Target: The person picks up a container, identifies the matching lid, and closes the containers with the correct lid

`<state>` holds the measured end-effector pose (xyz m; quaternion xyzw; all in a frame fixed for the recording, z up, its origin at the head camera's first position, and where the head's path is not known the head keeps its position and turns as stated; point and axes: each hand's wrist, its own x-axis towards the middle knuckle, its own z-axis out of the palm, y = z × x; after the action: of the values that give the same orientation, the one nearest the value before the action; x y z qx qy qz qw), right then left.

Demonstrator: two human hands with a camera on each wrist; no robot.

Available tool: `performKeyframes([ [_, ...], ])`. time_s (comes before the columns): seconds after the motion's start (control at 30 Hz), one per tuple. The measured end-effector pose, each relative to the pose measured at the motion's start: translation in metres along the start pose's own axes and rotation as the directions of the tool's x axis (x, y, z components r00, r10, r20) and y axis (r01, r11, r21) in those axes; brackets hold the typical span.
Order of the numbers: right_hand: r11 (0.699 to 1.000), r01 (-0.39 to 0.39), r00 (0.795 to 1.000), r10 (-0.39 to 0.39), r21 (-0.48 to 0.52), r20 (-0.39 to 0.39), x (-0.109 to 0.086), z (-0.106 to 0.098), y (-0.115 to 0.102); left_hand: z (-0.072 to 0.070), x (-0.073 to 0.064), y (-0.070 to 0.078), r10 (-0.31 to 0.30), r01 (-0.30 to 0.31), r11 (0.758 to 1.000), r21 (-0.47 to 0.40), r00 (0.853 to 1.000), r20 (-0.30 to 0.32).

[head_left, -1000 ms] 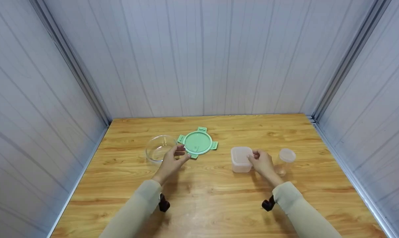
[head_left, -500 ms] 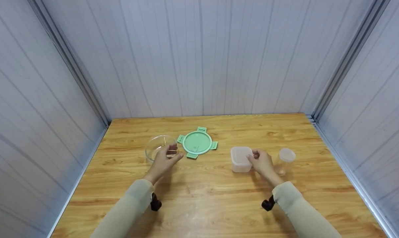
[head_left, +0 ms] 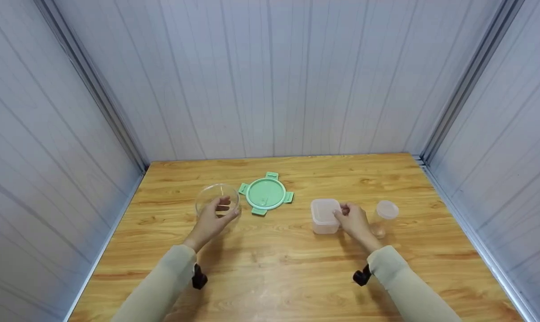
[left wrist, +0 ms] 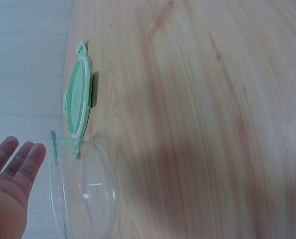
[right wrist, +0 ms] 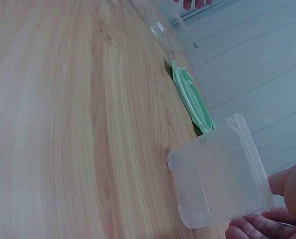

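Observation:
My left hand (head_left: pixel 213 220) is over the near right part of a clear glass bowl (head_left: pixel 201 197), fingers spread and holding nothing. In the left wrist view its fingers (left wrist: pixel 24 167) lie just beyond the rim of the bowl (left wrist: pixel 90 191). A green clip lid (head_left: pixel 266 194), its flaps spread out, lies flat right of the bowl. My right hand (head_left: pixel 354 221) is at the right side of a square translucent container (head_left: pixel 325 219). Its thumb is by the lid's edge and its loosely curled fingers (right wrist: pixel 245 226) are along the side; firm contact cannot be told.
A small clear jar (head_left: pixel 386 213) with a whitish lid stands right of my right hand, partly behind it. Everything sits on a wooden table (head_left: pixel 270 268), with pale panel walls (head_left: pixel 270 80) at the back and both sides.
My left hand has moved left, from beside the green lid to over the glass bowl. The green lid turned slightly early on. My right hand and the square container have stayed put.

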<state>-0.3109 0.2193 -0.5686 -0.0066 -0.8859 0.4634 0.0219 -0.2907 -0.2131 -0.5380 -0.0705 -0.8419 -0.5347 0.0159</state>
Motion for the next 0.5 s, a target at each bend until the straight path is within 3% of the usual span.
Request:
performKeyframes([
  [0.5,1.0,-0.009,1.0,0.009,-0.006,0.0,0.001,0.001,-0.001,-0.029,-0.01,-0.011,-0.026,0.028,0.999,0.018,0.996,-0.08],
])
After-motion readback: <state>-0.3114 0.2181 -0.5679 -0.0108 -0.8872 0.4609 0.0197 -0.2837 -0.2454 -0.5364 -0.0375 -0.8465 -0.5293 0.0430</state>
